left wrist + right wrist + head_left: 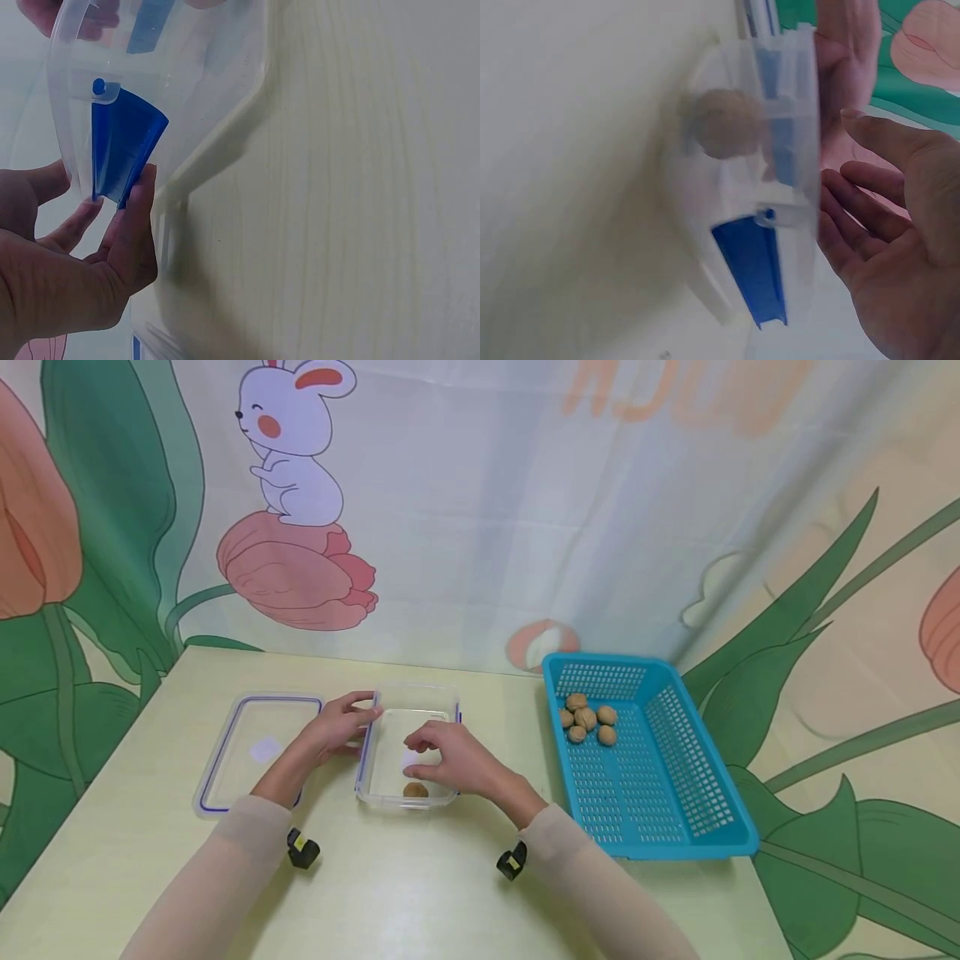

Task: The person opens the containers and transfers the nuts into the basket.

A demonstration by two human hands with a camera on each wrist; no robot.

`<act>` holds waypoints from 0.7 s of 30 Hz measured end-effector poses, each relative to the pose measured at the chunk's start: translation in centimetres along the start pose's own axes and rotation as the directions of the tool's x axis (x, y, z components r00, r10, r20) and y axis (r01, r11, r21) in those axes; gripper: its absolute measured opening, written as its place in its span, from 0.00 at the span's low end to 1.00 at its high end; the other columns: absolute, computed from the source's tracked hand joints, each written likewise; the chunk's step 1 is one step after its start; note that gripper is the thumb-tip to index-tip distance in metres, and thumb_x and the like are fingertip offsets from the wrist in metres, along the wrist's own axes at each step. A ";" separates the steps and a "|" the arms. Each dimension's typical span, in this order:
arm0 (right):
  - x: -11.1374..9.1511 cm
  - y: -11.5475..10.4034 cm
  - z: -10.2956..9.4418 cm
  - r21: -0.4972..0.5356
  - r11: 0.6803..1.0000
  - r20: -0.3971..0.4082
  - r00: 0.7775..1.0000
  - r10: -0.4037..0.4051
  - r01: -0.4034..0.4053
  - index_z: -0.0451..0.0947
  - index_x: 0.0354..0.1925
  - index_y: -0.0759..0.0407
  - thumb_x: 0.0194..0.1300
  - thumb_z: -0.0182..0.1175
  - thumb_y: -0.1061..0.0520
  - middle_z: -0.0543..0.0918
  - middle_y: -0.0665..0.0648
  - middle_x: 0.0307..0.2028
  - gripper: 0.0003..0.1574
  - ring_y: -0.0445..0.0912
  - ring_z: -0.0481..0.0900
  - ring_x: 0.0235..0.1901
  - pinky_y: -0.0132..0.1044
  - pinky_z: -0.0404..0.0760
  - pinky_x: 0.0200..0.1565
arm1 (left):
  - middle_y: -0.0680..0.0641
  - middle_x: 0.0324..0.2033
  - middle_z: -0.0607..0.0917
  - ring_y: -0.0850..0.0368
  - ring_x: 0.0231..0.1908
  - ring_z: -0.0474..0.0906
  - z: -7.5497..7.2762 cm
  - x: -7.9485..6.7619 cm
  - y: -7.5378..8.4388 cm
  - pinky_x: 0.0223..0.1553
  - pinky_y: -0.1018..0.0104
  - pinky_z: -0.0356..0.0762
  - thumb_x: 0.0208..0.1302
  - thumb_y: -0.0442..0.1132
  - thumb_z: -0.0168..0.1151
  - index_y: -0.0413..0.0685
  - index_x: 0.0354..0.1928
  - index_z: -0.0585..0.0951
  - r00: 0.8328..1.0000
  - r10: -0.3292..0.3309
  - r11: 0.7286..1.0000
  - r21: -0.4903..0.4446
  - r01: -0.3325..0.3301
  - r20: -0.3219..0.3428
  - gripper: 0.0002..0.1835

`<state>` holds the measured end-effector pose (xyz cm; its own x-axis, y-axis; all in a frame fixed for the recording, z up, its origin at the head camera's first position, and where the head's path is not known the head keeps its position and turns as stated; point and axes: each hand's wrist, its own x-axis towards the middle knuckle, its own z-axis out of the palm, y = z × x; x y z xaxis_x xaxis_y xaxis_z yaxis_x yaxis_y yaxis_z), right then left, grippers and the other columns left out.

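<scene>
A clear plastic food container [408, 800] with blue side clips [124, 142] stands uncovered on the table. Inside it, near the front wall, lies one walnut [416, 790], seen blurred through the wall in the right wrist view. My left hand [339, 727] holds the container's left side, its fingers at the rim and around a clip. Over the container's right rim reaches my right hand [457, 760], thumb and fingers apart and loosely bent, with nothing visible between them.
The container's lid [258, 752], edged with a blue seal, lies flat at the left. On the right stands a blue plastic basket [637, 777] with several walnuts [585, 718] in its far left corner. Behind the table [360, 893] hangs a printed curtain [465, 527].
</scene>
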<state>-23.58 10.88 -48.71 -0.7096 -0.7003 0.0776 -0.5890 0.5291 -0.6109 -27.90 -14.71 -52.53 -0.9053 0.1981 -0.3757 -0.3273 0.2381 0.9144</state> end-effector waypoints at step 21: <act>0.3 0.0 1.3 -0.112 0.994 0.201 0.979 0.015 0.008 0.88 0.51 0.62 0.70 0.74 0.54 0.90 0.53 0.44 0.16 0.44 0.86 0.44 0.27 0.81 0.49 | 0.31 0.75 0.65 0.29 0.74 0.65 0.0 -0.2 0.0 0.63 0.38 0.78 0.83 0.50 0.56 0.50 0.84 0.57 1.000 0.009 1.000 -0.012 -0.008 0.013 0.36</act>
<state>-23.30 10.11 -49.71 -0.6258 -0.7746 -0.0918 -0.6345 0.5739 -0.5177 -27.74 -14.73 -52.49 -0.9045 0.2125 -0.3698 -0.3230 0.2248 0.9193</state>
